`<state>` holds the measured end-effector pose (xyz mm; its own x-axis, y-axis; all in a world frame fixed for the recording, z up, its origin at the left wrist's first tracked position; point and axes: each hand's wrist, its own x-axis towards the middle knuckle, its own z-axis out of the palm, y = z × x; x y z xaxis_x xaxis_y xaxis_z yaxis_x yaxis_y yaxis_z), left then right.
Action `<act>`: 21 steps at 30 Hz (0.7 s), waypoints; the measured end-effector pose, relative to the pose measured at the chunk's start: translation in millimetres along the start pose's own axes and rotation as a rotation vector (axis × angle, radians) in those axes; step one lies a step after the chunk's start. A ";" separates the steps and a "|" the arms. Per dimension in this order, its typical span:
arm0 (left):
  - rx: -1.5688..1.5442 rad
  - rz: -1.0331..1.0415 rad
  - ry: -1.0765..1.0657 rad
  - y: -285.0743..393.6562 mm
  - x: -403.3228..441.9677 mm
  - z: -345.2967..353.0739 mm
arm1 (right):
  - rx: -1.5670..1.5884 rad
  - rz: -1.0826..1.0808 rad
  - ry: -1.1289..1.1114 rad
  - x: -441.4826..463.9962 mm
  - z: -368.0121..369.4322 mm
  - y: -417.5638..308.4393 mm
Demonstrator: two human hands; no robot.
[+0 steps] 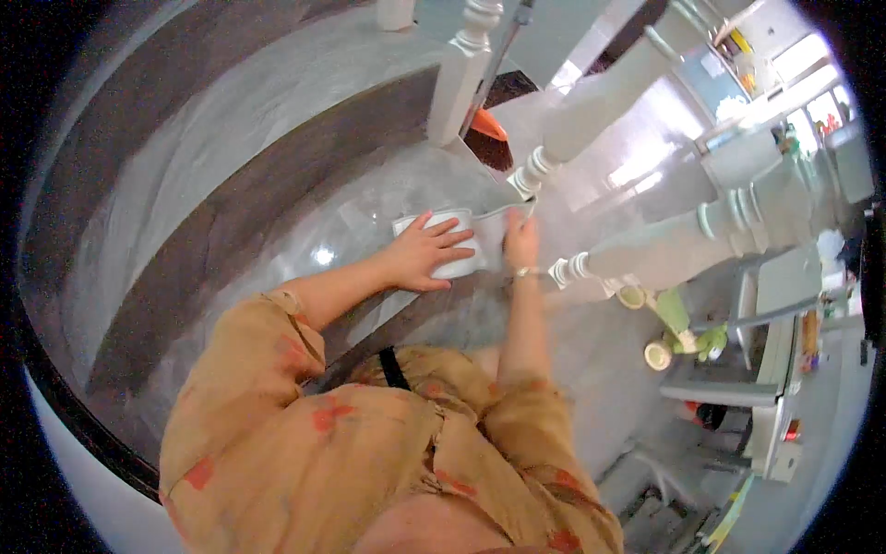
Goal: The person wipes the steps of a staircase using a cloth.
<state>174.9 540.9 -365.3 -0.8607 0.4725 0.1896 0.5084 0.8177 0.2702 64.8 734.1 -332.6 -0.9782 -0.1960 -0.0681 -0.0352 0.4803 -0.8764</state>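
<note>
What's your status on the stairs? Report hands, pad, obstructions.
Left hand flat on white pad, fingers spread. Right hand at its right end, grip unclear. Pad on stair tread. White balusters beside right hand.

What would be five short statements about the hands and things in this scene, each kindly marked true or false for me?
1. The left hand lies with fingers spread on the white sheet. True.
2. The broom has an orange part and dark bristles. True.
3. The right hand is on the broom. False: it is at the right-hand end of the white sheet.
4. The right wrist wears a bracelet. True.
5. The sleeves are plain blue. False: they are tan with reddish patches.
</note>
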 end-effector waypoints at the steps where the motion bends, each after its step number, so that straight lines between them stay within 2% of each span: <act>1: 0.020 -0.007 -0.019 1.0 -2.2 0.0 | -0.175 -0.162 0.139 -11.9 22.1 29.0; 2: 0.019 -0.028 0.003 3.9 -7.7 0.6 | -0.345 -0.325 0.280 -18.1 41.6 59.3; 4: 0.060 -0.072 -0.081 15.1 -29.1 5.2 | -0.391 -0.372 0.269 -41.8 55.2 64.4; 5: 0.078 -0.073 -0.056 23.6 -45.3 -0.4 | -0.427 -0.400 0.276 -48.7 58.8 59.2; 6: 0.078 -0.082 -0.053 29.3 -63.3 -2.4 | -0.427 -0.406 0.269 -51.5 60.6 52.9; 8: 0.047 -0.113 -0.026 34.5 -98.8 -7.6 | -0.559 -0.306 0.081 -65.5 59.0 8.4; 9: 0.051 -0.113 -0.026 34.1 -113.4 -13.1 | -0.556 -0.308 0.082 -66.7 64.9 -6.5; 11: 0.048 -0.272 -0.092 31.2 -133.7 -20.9 | -0.047 -0.146 0.031 -60.0 85.8 -32.1; 12: 0.048 -0.275 -0.088 26.6 -136.6 -23.0 | -0.049 -0.150 0.029 -47.1 102.9 -30.8; 14: 0.148 -0.424 -0.027 11.0 -141.1 -29.5 | 0.322 -0.106 0.124 -14.8 144.4 -21.8; 15: 0.197 -0.454 -0.008 5.7 -137.7 -36.6 | 0.324 -0.107 0.123 -6.5 160.5 -30.3; 17: 0.237 -0.503 0.040 -5.9 -125.3 -48.2 | 0.748 0.039 0.248 2.9 183.6 -51.2; 18: 0.274 -0.551 0.087 -12.0 -117.3 -53.9 | 0.749 0.038 0.255 3.7 190.1 -61.6; 20: 0.296 -0.545 0.172 -22.7 -100.5 -60.2 | 1.038 0.042 0.235 -4.6 190.7 -105.9; 21: 0.185 -0.564 0.264 -30.9 -94.5 -56.2 | 0.878 -0.144 0.259 11.2 207.9 -94.8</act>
<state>242.1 452.5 -338.6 -0.9466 -0.1235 0.2980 -0.0531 0.9709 0.2336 99.7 508.7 -349.4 -0.9954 0.0448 0.0850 -0.0956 -0.3744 -0.9223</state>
